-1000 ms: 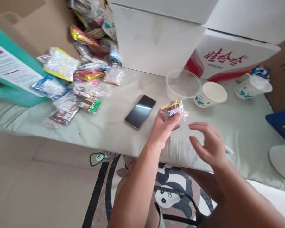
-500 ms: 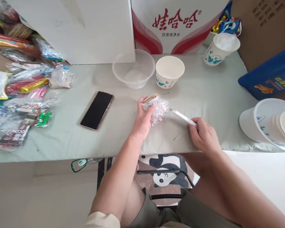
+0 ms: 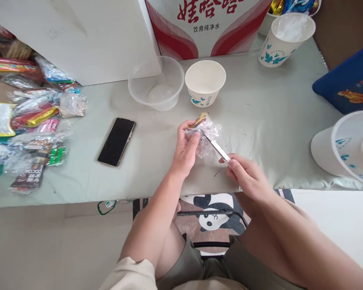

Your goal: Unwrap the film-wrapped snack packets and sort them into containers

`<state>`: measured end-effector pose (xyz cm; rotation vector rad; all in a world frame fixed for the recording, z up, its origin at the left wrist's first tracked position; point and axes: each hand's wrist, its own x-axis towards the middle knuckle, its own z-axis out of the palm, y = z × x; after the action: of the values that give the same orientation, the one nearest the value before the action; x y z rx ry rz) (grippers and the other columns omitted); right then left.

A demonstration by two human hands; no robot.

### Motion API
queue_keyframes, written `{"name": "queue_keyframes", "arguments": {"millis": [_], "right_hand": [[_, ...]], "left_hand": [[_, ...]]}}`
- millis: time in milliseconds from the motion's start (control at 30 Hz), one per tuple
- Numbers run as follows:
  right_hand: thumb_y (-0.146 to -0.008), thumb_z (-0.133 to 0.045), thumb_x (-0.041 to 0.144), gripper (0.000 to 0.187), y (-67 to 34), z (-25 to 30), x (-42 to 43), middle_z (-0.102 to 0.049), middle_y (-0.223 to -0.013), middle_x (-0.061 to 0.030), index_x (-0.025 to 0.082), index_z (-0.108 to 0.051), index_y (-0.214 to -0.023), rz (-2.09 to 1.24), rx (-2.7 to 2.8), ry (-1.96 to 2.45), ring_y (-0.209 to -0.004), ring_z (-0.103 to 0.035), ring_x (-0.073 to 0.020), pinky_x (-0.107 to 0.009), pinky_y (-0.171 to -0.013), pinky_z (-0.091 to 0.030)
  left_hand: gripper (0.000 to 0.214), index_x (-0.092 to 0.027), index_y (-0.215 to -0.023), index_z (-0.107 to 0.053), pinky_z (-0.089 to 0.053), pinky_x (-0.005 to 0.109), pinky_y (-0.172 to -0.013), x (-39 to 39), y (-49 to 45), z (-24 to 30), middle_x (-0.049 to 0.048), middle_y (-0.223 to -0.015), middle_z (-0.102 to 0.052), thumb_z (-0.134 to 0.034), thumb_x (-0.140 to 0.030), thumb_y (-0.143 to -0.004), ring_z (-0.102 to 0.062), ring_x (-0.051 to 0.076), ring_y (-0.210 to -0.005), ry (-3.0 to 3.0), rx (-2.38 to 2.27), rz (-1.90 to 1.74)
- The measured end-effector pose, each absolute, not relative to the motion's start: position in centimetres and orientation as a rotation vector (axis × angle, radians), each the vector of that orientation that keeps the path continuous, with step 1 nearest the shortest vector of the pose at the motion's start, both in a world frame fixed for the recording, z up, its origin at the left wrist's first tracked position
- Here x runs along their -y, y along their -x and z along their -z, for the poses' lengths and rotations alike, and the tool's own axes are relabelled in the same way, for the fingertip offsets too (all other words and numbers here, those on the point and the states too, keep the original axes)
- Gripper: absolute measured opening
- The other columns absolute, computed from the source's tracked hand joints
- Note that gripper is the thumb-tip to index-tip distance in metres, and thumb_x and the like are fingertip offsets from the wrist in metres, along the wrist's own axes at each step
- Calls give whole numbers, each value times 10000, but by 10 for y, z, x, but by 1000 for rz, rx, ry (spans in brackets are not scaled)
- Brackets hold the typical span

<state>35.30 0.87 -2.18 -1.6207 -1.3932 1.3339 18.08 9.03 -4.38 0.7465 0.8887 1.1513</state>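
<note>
My left hand (image 3: 186,149) is closed around a crumpled clear plastic wrapper (image 3: 210,131) with a gold and red snack packet (image 3: 201,119) showing at its top. In my right hand (image 3: 245,173) is a slim white-handled tool (image 3: 219,151), gripped near its rear end. It looks like a small knife, but its thin dark tip lies at the wrapper, so the exact kind is hard to tell. Just beyond my hands stand a paper cup (image 3: 206,86) with blue-green leaves and a clear plastic bowl (image 3: 139,92).
A black phone (image 3: 116,141) lies to the left, beside a heap of packaged snacks (image 3: 42,114). At the right are a translucent tub (image 3: 326,149), a blue package (image 3: 345,86) and a cup stuffed with plastic (image 3: 270,52). White cartons (image 3: 109,40) line the back.
My right hand has brought the tool leftward, and its tip now meets the wrapper in my left hand. The wrapper is spread wider. The view has shifted slightly.
</note>
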Motion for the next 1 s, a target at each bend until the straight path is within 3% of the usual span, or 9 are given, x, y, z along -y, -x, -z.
{"name": "queue_keyframes", "arguments": {"millis": [100, 200, 300, 400, 500, 600, 767, 900, 1000], "right_hand": [[-992, -417, 590, 495, -359, 22, -5, -453, -573, 18, 186, -689, -905, -1279, 1448, 1737, -497, -395, -126, -263, -482, -313], [-981, -435, 542, 456, -371, 33, -5, -530, -595, -16, 198, -733, -962, -978, 1484, 1961, -538, -476, -176, -305, -535, -380], [-943, -530, 461, 384, -376, 49, -13, -721, -923, -133, 203, -756, -1116, -376, 1558, 2012, -851, -652, -301, -461, -783, -522], [-897, -661, 418, 428, -369, 59, -21, -683, -1240, -182, 220, -709, -1273, -60, 1677, 1726, -1162, -632, -364, -582, -1013, -499], [-915, -695, 336, 349, -354, 58, -24, -673, -1202, -130, 256, -712, -1255, -113, 1845, 1366, -1103, -660, -282, -473, -962, -556], [-952, -602, 196, 202, -343, 49, -25, -671, -991, -70, 260, -772, -1041, -214, 1836, 1222, -887, -656, -192, -359, -790, -561], [-934, -652, 286, 167, -344, 34, -23, -621, -733, -11, 236, -801, -879, -711, 1564, 1186, -664, -588, -137, -305, -661, -517], [-937, -668, 365, 223, -338, 32, -22, -592, -614, 14, 212, -790, -832, -1105, 1280, 1150, -571, -549, -113, -269, -587, -459], [-941, -668, 472, 281, -331, 37, -28, -445, -501, 62, 214, -744, -861, -1179, 986, 1168, -454, -406, -88, -242, -489, -368]], "left_hand": [[369, -349, -1139, -575, -543, 244, -795, -95, -175, 34, -18, -1162, -690, -786, -508, -880, -694, 141, -953, -652, -869, -1316], [388, -354, -1176, -560, -587, 283, -801, -103, -160, 23, -7, -1267, -688, -739, -533, -882, -737, 188, -1034, -519, -892, -1315], [478, -314, -1208, -596, -575, 274, -652, -105, -147, 19, 33, -1168, -720, -731, -584, -837, -764, 209, -890, -470, -976, -1089], [432, -304, -1142, -636, -538, 246, -550, -100, -145, 22, 33, -1134, -731, -755, -578, -829, -750, 193, -802, -568, -1008, -928], [347, -303, -1073, -666, -510, 227, -493, -90, -148, 23, 13, -1019, -723, -751, -557, -852, -705, 162, -697, -693, -993, -744], [421, -293, -1084, -694, -476, 233, -449, -84, -149, 22, 20, -914, -712, -722, -639, -846, -659, 159, -608, -749, -983, -575], [526, -241, -1011, -733, -518, 256, -555, -82, -141, 24, 54, -906, -719, -681, -731, -826, -660, 173, -685, -758, -901, -529], [584, -317, -1197, -702, -519, 251, -615, -80, -135, 27, 30, -1020, -715, -821, -676, -752, -676, 170, -753, -794, -826, -521], [860, -341, -1356, -639, -575, 288, -801, -77, -133, 26, 64, -1209, -716, -1001, -486, -589, -727, 234, -1002, -889, -740, -484]]}}
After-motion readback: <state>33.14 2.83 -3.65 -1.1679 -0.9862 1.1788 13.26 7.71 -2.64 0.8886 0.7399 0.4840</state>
